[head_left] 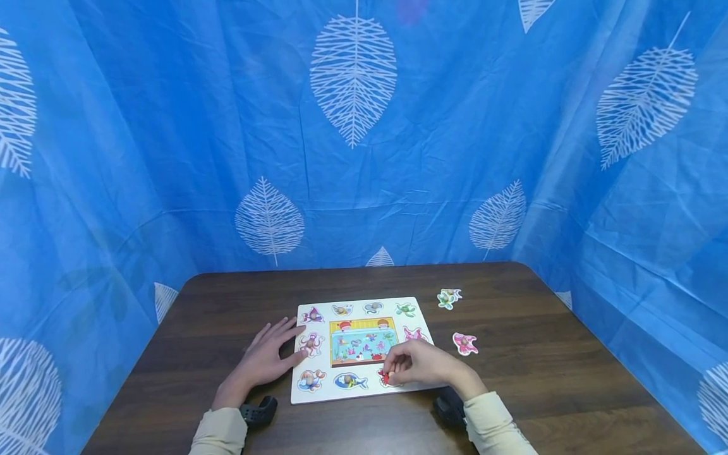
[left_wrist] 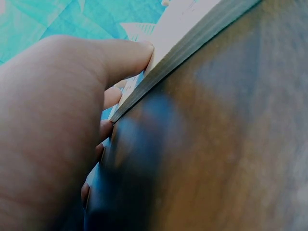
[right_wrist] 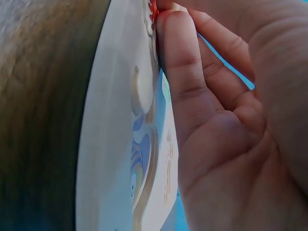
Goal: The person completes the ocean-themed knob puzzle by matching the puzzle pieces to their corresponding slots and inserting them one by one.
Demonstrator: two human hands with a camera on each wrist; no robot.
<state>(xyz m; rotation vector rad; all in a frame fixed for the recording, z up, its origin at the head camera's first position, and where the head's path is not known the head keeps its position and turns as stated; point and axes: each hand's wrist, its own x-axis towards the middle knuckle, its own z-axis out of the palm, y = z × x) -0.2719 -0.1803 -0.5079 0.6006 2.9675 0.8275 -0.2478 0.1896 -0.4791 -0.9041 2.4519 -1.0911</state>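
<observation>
A white wooden peg puzzle board [head_left: 358, 309] lies on the table, with sea-animal shapes around a central aquarium picture. My right hand [head_left: 423, 363] pinches a red crab piece [head_left: 384, 378] at the board's lower right. In the right wrist view the fingertips hide most of that crab piece [right_wrist: 154, 12]. My left hand [head_left: 264, 357] rests at the board's left edge with its fingers spread. Its thumb [left_wrist: 127, 57] touches the board's top by the edge in the left wrist view. A fish piece [head_left: 350, 381] and an octopus piece [head_left: 311, 344] sit in the board.
To the board's right lies a loose pink piece [head_left: 465, 344]. Farther back, a green piece [head_left: 446, 299] partly overlaps a fish-like piece [head_left: 455, 293]. The dark wooden table [head_left: 540, 379] has blue leaf-print cloth [head_left: 398, 158] behind it and at both sides.
</observation>
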